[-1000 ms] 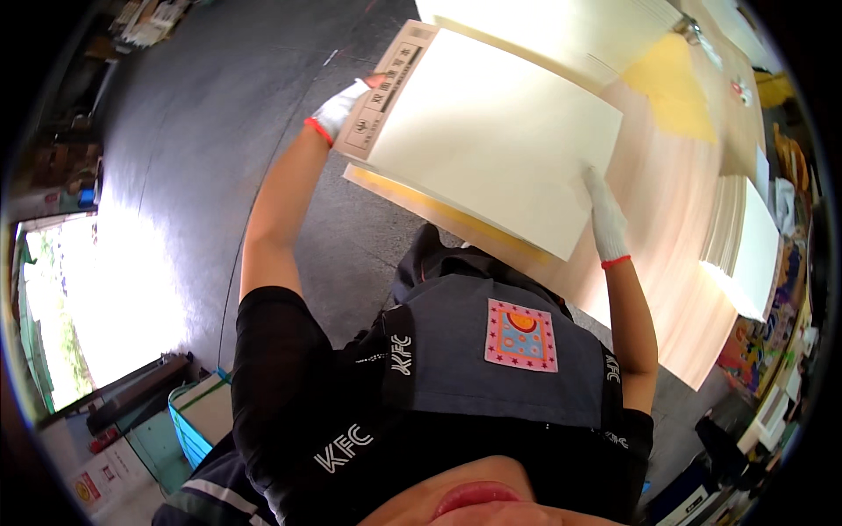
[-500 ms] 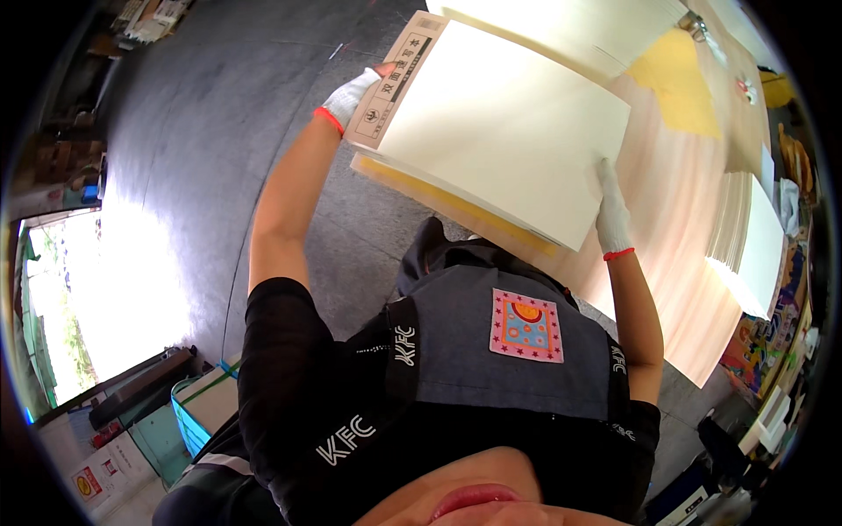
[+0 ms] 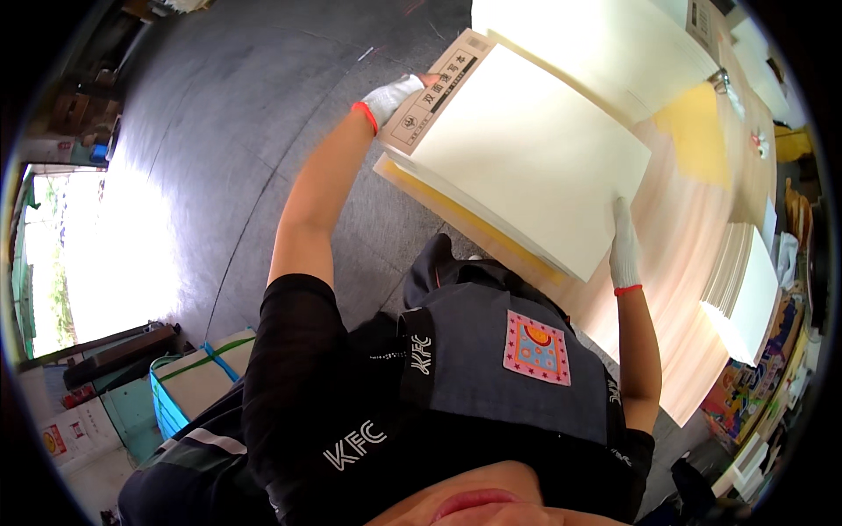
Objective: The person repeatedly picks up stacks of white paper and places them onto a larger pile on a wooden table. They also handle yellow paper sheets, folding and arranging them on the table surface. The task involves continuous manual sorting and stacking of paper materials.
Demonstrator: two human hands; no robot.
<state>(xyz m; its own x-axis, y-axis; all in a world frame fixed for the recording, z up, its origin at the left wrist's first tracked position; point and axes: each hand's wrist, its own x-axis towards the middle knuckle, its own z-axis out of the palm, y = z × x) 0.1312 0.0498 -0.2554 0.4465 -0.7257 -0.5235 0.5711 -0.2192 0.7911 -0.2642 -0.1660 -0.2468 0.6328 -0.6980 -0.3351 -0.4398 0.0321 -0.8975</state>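
A thick stack of sketch pads (image 3: 535,149) with cream sheets on top and a brown printed binding strip along its left side lies at the near edge of the table. My left hand (image 3: 395,96), in a white glove with a red cuff, is closed on the binding strip, thumb over the top. At the opposite side my right hand (image 3: 624,241), gloved alike, grips the right edge with its thumb on the top sheet. Its other fingers are mostly hidden. A yellow layer (image 3: 469,219) shows beneath the stack's front edge.
Beyond the stack lies another large pile of cream paper (image 3: 596,53) on the wood-grain table (image 3: 675,228). A yellow sheet (image 3: 697,131) and another paper stack (image 3: 745,294) are to the right. Grey floor (image 3: 228,131) extends left; a blue-edged bag (image 3: 167,403) stands behind.
The view has shifted, so most of the scene sits lower in the picture. Both hands keep their hold on the stack of sketch pads.
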